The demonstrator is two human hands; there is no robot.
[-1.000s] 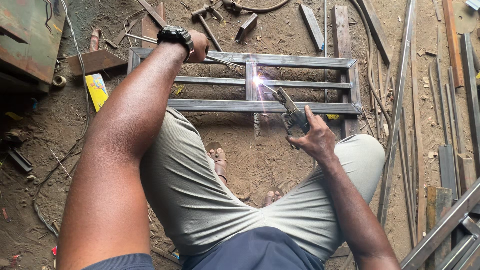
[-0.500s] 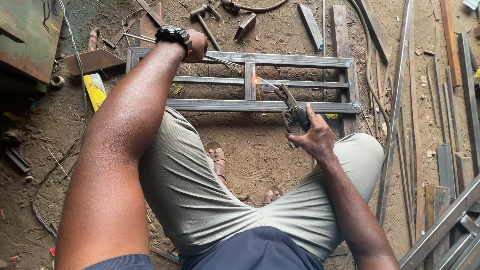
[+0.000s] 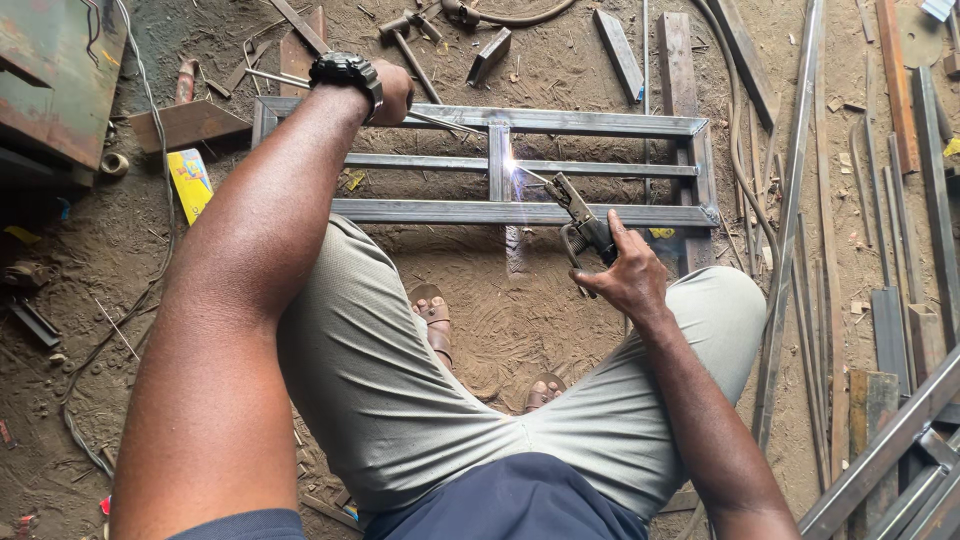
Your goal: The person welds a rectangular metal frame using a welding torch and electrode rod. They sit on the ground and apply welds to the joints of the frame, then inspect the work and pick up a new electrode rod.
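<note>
Two hands, right hand (image 3: pixel 628 275) gripping electrode holder (image 3: pixel 580 222), left hand (image 3: pixel 392 92) mostly hidden, grip unclear, on steel frame (image 3: pixel 600 122)

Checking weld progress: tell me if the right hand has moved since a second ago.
No. The right hand keeps the electrode holder in the same spot, rod tip at the frame upright's joint; only the spark's brightness changes.

one metal frame (image 3: pixel 520 210), one hammer (image 3: pixel 405 40), two sandals (image 3: pixel 435 318)
</note>
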